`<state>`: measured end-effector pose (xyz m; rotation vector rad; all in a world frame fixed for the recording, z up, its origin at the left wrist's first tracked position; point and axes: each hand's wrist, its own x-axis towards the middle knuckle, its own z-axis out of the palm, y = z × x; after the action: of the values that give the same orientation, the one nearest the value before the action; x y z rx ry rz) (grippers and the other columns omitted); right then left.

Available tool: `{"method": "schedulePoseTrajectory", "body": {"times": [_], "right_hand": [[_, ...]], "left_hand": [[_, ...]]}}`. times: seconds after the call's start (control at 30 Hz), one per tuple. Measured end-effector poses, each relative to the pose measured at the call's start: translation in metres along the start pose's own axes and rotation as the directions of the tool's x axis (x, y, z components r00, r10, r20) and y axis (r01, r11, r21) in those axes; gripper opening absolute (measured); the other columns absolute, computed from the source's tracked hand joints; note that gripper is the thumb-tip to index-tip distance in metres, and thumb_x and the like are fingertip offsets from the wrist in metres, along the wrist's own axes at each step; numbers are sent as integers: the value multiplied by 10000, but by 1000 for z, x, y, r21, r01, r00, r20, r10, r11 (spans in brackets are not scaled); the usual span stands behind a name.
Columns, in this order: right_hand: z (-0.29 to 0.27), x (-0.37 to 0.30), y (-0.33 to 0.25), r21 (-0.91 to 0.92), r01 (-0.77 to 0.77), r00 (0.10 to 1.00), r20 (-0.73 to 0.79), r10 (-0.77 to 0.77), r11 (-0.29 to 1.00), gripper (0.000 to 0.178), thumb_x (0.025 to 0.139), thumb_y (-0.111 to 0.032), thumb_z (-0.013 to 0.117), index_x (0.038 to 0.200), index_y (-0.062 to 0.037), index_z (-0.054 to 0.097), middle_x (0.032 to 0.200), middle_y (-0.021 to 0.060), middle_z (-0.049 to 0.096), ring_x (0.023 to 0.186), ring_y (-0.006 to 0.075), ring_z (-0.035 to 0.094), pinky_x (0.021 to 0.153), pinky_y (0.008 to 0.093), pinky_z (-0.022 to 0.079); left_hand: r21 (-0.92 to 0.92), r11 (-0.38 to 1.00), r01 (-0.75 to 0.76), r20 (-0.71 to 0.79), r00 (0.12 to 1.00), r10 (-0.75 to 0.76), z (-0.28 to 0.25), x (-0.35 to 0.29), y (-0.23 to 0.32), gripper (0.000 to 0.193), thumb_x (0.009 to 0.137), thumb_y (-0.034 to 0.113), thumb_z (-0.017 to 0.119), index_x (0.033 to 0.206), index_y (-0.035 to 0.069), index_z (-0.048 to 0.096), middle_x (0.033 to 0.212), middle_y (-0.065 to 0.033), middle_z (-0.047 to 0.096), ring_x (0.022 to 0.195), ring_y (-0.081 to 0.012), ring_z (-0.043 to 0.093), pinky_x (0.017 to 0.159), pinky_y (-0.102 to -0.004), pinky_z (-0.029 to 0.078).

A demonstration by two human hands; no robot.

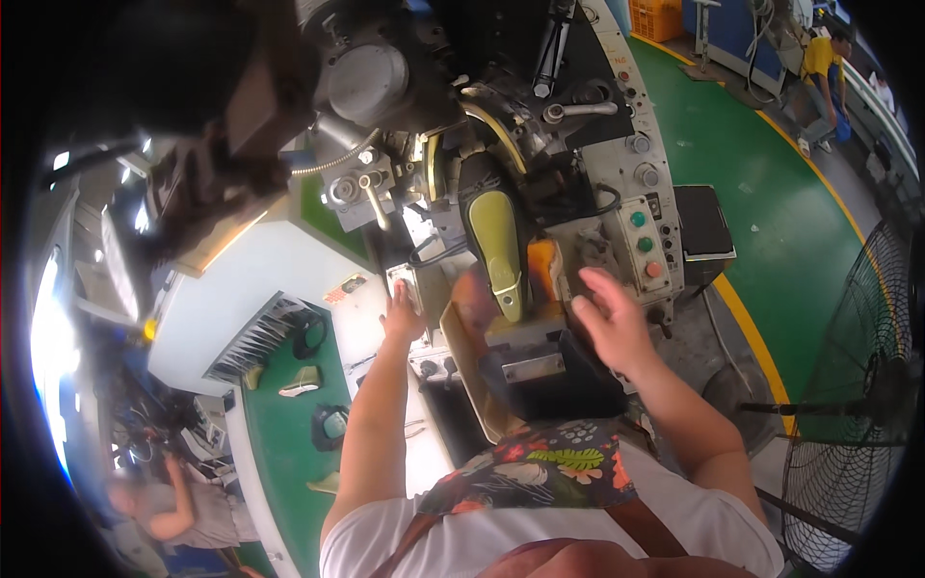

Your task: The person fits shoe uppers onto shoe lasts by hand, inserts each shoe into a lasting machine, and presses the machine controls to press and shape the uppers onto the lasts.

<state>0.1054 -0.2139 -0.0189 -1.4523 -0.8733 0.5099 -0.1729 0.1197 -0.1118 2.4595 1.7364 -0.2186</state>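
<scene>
My left grip [404, 317], fingers extended, touches the panel [409, 275]; my right grip [613, 324] hovers, fingers apart and curled, the shoe [495, 241] to its left

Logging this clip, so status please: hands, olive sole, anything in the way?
Left hand open at pale side panel. Right hand open, empty. Olive sole face-up, no hand over it. Curved yellow pads near its far end.
</scene>
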Motion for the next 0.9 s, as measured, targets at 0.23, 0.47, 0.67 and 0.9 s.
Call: {"method": "schedulePoseTrajectory", "body": {"times": [0.23, 0.47, 0.67, 0.9], "right_hand": [[23, -18, -4, -213, 382, 912, -71, -404, 899, 299, 913, -82, 653, 1188, 21, 599, 1213, 194, 627, 1120, 298, 626, 969, 347, 477], [30, -19, -4, -264, 402, 905, -34, -425, 877, 194, 921, -73, 635, 1095, 14, 630, 1126, 172, 647, 1003, 287, 652, 870, 332, 510], [33, -19, -3, -289, 356, 924, -29, -380, 889, 165, 929, -70, 625, 1074, 9, 634, 1101, 163, 650, 1004, 277, 649, 874, 328, 505], [23, -3, -27, -309, 354, 922, -47, -385, 883, 193, 905, -100, 637, 1072, -3, 634, 1118, 174, 642, 1051, 351, 623, 913, 401, 497]], "left_hand": [[-569, 731, -376, -582, 813, -35, 24, -77, 45, 600, 921, 168, 644, 1439, -33, 417, 1448, -236, 477, 1334, -370, 470, 1091, -410, 394], [-625, 650, -432, -575, 818, -9, 104, -223, 58, 595, 867, 117, 698, 1386, -44, 456, 1402, -241, 497, 1316, -377, 479, 1087, -427, 384], [-721, 523, -454, -368, 891, 266, 149, -254, 74, 752, 727, 157, 769, 1377, -29, 441, 1390, -269, 468, 1319, -434, 447, 1089, -452, 395], [-680, 500, -537, -116, 752, 649, 220, -205, 125, 508, 863, 276, 655, 1309, 55, 552, 1271, -220, 588, 1192, -387, 576, 971, -456, 487]]}}
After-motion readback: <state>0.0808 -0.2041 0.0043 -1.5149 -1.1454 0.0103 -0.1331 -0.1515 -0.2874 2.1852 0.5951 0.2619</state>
